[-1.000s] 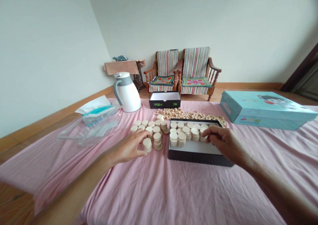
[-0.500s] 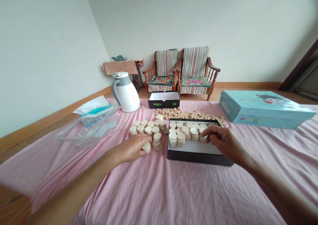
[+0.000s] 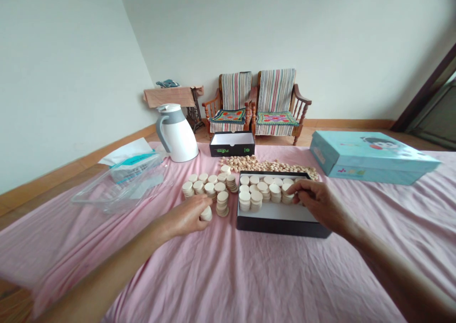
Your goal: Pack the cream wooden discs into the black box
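Observation:
Pale round wooden discs stand in several short stacks (image 3: 210, 188) on the pink cloth, left of a shallow black box with a white inside (image 3: 278, 225). My left hand (image 3: 188, 214) is closed around a small stack of discs (image 3: 206, 213) at the near side of these stacks, its fingers partly hiding it. More disc stacks (image 3: 255, 201) fill the back and left of the box. Over the box, my right hand (image 3: 315, 200) has its fingers curled in against the side of a disc stack (image 3: 287, 195); its fingertips are partly hidden.
Small round wooden pieces (image 3: 270, 166) lie spread behind the box. Further back are an open black box (image 3: 232, 150) and a white-and-grey jug (image 3: 180, 137). A clear plastic tray (image 3: 107, 194) with a tissue pack sits left, a light-blue box (image 3: 374, 159) right.
The whole view has shifted slightly, so things appear a little further left. My left hand stays at its stack; my right hand has edged slightly right relative to the box.

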Action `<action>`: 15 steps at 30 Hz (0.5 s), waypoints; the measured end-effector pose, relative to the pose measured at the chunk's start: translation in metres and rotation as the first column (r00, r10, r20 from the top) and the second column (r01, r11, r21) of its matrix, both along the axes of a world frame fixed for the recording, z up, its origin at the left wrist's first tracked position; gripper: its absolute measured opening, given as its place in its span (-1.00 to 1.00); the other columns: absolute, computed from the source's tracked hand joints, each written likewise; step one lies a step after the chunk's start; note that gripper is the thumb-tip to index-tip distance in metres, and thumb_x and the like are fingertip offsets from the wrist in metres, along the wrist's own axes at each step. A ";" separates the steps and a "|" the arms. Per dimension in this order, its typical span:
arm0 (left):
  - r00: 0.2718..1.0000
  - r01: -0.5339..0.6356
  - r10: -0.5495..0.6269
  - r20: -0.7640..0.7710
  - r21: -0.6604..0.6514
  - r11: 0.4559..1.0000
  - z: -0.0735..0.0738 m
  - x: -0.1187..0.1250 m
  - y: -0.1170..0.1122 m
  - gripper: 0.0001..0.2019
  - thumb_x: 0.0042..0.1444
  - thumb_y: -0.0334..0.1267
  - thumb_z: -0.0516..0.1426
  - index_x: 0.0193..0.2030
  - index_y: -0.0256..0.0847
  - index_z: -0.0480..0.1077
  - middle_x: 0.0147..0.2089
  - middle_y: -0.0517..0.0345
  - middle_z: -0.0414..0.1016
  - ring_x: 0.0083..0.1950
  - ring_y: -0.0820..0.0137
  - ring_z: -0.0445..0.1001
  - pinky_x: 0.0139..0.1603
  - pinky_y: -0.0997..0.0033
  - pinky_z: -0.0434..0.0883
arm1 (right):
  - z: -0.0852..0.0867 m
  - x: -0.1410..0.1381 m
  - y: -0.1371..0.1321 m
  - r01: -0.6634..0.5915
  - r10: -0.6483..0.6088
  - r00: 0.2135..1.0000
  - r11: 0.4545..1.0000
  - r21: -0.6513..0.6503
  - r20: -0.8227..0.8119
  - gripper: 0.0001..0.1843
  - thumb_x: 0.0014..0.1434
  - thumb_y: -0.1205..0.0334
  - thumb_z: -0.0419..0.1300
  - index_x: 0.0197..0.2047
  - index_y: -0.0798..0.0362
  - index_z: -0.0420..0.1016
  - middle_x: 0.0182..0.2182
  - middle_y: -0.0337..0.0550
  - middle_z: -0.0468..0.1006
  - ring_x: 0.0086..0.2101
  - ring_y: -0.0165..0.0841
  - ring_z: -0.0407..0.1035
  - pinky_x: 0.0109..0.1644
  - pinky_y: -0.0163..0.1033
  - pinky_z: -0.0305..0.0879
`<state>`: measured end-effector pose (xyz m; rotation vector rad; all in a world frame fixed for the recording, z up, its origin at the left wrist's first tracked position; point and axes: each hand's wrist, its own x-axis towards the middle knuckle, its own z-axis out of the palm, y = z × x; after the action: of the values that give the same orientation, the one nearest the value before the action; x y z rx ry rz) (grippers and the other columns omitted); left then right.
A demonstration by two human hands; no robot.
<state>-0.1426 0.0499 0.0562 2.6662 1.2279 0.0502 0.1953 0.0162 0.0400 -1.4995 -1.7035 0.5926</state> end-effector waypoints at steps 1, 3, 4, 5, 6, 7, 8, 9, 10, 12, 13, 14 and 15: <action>1.000 -0.009 0.009 0.006 0.008 1.000 0.002 -0.001 -0.001 -0.93 -0.10 -0.42 0.06 -0.44 -0.22 0.21 -0.35 0.13 0.35 -0.30 0.32 0.34 -0.30 0.41 0.18 | 0.000 0.001 0.001 -0.002 0.002 1.000 1.000 0.000 -0.005 -0.72 0.02 0.33 -0.04 -0.34 0.06 0.49 -0.52 -0.22 0.50 -0.51 -0.40 0.33 -0.43 -0.31 0.17; 0.999 -0.026 0.025 0.027 0.023 0.999 0.012 -0.002 -0.003 -0.94 -0.11 -0.42 0.05 -0.44 -0.22 0.24 -0.37 0.15 0.36 -0.31 0.34 0.34 -0.29 0.42 0.17 | 0.001 0.003 0.002 0.003 -0.003 1.000 1.000 0.004 -0.018 -0.72 0.02 0.32 -0.04 -0.33 0.06 0.50 -0.52 -0.21 0.51 -0.49 -0.38 0.36 -0.41 -0.30 0.20; 0.999 -0.032 0.031 0.043 0.029 0.999 0.018 -0.002 -0.004 -0.94 -0.11 -0.41 0.05 -0.43 -0.22 0.27 -0.38 0.17 0.37 -0.30 0.34 0.34 -0.28 0.43 0.17 | 0.002 0.004 0.002 0.013 -0.013 1.000 1.000 0.006 -0.029 -0.72 0.02 0.31 -0.03 -0.32 0.07 0.50 -0.52 -0.20 0.51 -0.48 -0.37 0.37 -0.41 -0.29 0.21; 0.998 -0.031 0.029 0.064 0.032 0.999 0.026 0.000 -0.004 -0.92 -0.10 -0.40 0.05 -0.40 -0.22 0.30 -0.38 0.19 0.38 -0.30 0.35 0.35 -0.28 0.43 0.17 | 0.003 0.006 0.002 0.026 -0.025 0.999 1.000 0.011 -0.041 -0.72 0.02 0.31 -0.03 -0.31 0.07 0.50 -0.53 -0.20 0.51 -0.48 -0.37 0.38 -0.41 -0.29 0.21; 0.996 -0.024 0.021 0.085 0.028 0.999 0.035 0.003 -0.004 -0.90 -0.09 -0.39 0.06 -0.37 -0.22 0.33 -0.38 0.20 0.39 -0.30 0.36 0.36 -0.28 0.45 0.17 | 0.006 0.007 0.002 0.039 -0.038 0.998 0.999 0.019 -0.051 -0.72 0.02 0.30 -0.02 -0.30 0.08 0.50 -0.53 -0.19 0.52 -0.48 -0.36 0.38 -0.40 -0.29 0.22; 0.993 -0.013 0.008 0.118 0.040 0.999 0.044 0.008 -0.004 -0.89 -0.08 -0.37 0.07 -0.35 -0.21 0.35 -0.37 0.21 0.41 -0.31 0.38 0.36 -0.29 0.46 0.18 | 0.008 0.008 0.002 0.051 -0.050 0.997 0.998 0.028 -0.060 -0.72 0.01 0.30 -0.01 -0.30 0.08 0.50 -0.53 -0.19 0.52 -0.48 -0.37 0.39 -0.40 -0.29 0.22; 0.988 0.001 -0.009 0.154 0.052 0.999 0.053 0.015 -0.003 -0.87 -0.08 -0.36 0.09 -0.33 -0.21 0.37 -0.36 0.23 0.42 -0.32 0.40 0.37 -0.31 0.47 0.18 | 0.011 0.010 0.002 0.061 -0.059 0.996 0.997 0.037 -0.068 -0.72 0.01 0.30 -0.01 -0.31 0.09 0.51 -0.53 -0.19 0.52 -0.48 -0.37 0.39 -0.40 -0.30 0.23; 0.984 0.032 -0.038 0.174 0.040 0.999 0.061 0.024 -0.002 -0.85 -0.08 -0.36 0.11 -0.30 -0.21 0.37 -0.36 0.24 0.43 -0.34 0.42 0.37 -0.32 0.49 0.18 | 0.013 0.011 0.001 0.069 -0.066 0.995 0.996 0.048 -0.073 -0.72 0.00 0.30 -0.01 -0.31 0.09 0.51 -0.52 -0.19 0.52 -0.48 -0.37 0.39 -0.40 -0.30 0.23; 0.981 0.075 -0.079 0.179 0.026 0.997 0.068 0.035 0.000 -0.84 -0.09 -0.37 0.12 -0.30 -0.21 0.38 -0.36 0.24 0.44 -0.35 0.43 0.38 -0.34 0.50 0.18 | 0.016 0.012 0.001 0.078 -0.073 0.994 0.995 0.058 -0.077 -0.72 -0.01 0.31 -0.01 -0.32 0.09 0.51 -0.53 -0.19 0.53 -0.48 -0.38 0.39 -0.40 -0.31 0.22; 0.970 0.145 -0.151 0.191 0.045 0.988 0.077 0.063 0.005 -0.87 -0.10 -0.37 0.14 -0.33 -0.24 0.39 -0.37 0.21 0.45 -0.35 0.42 0.39 -0.34 0.50 0.20 | 0.020 0.014 0.000 0.100 -0.094 0.992 0.992 0.076 -0.081 -0.71 -0.02 0.31 -0.02 -0.33 0.09 0.52 -0.54 -0.19 0.52 -0.50 -0.39 0.38 -0.42 -0.32 0.21; 0.968 0.176 -0.182 0.172 0.054 0.983 0.078 0.078 0.007 -0.85 -0.12 -0.37 0.16 -0.33 -0.26 0.41 -0.37 0.18 0.47 -0.34 0.40 0.40 -0.34 0.50 0.21 | 0.021 0.016 0.000 0.112 -0.106 0.991 0.990 0.081 -0.082 -0.71 -0.03 0.30 -0.02 -0.34 0.10 0.52 -0.55 -0.20 0.52 -0.51 -0.39 0.37 -0.44 -0.32 0.20; 0.964 0.203 -0.211 0.160 0.067 0.977 0.078 0.093 0.010 -0.83 -0.15 -0.38 0.18 -0.33 -0.27 0.41 -0.36 0.16 0.48 -0.35 0.39 0.41 -0.35 0.49 0.22 | 0.022 0.017 0.001 0.124 -0.117 0.990 0.989 0.086 -0.080 -0.71 -0.03 0.30 -0.02 -0.34 0.10 0.52 -0.55 -0.20 0.52 -0.53 -0.40 0.36 -0.46 -0.33 0.19; 0.960 0.239 -0.245 0.136 0.059 0.969 0.077 0.108 0.012 -0.82 -0.16 -0.38 0.19 -0.33 -0.28 0.42 -0.36 0.15 0.49 -0.35 0.39 0.42 -0.35 0.50 0.23 | 0.022 0.018 0.001 0.134 -0.127 0.989 0.987 0.090 -0.077 -0.71 -0.04 0.29 -0.01 -0.35 0.10 0.52 -0.56 -0.20 0.52 -0.54 -0.41 0.35 -0.48 -0.34 0.17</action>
<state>-0.0345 0.0615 0.1329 2.7725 0.8607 0.2272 0.2136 0.0171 0.0619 -1.4918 -1.5449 0.4826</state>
